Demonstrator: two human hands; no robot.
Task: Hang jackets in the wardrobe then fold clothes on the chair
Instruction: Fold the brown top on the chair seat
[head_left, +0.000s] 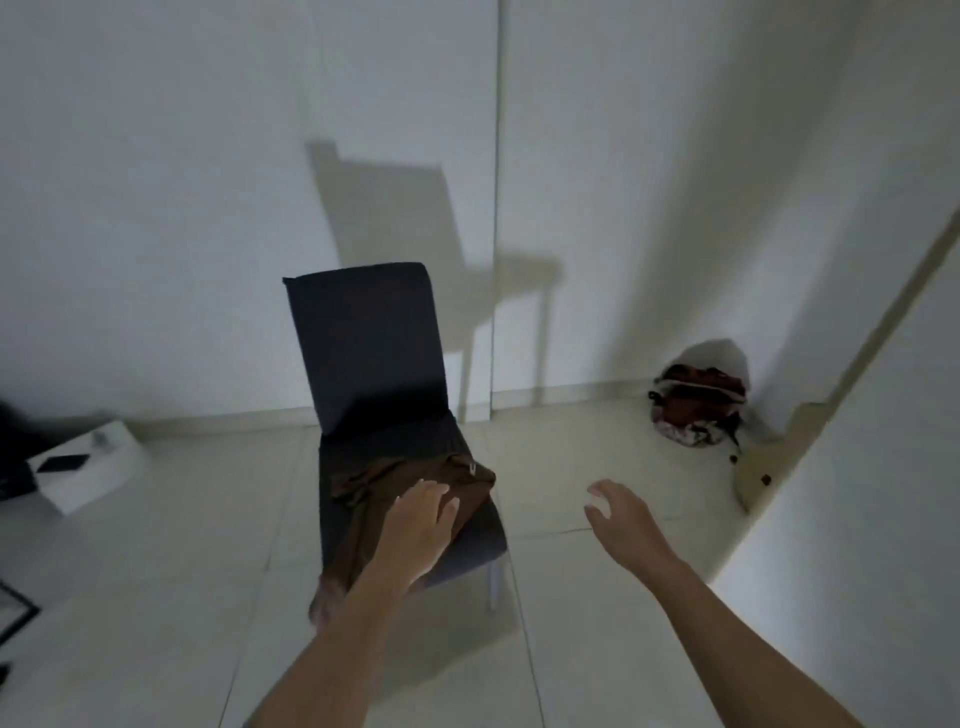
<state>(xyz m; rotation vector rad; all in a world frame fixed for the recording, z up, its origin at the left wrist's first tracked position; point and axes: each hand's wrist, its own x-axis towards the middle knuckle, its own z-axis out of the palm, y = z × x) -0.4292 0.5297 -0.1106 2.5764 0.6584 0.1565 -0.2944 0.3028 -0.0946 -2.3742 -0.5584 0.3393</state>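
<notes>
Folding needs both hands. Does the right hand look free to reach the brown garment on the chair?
Probably yes: the right hand hangs open beside the chair, with only bare floor between it and the brown garment.

Light: dim, cool grey; brightest on the right wall (857, 519) | Shadows: the chair (366, 338) casts a hard-edged shadow up and rightward on the back wall (156, 182), a softer one on the floor (571, 623) | Quality: soft, slightly blurred throughout; straight lines bow toward the edges.
</notes>
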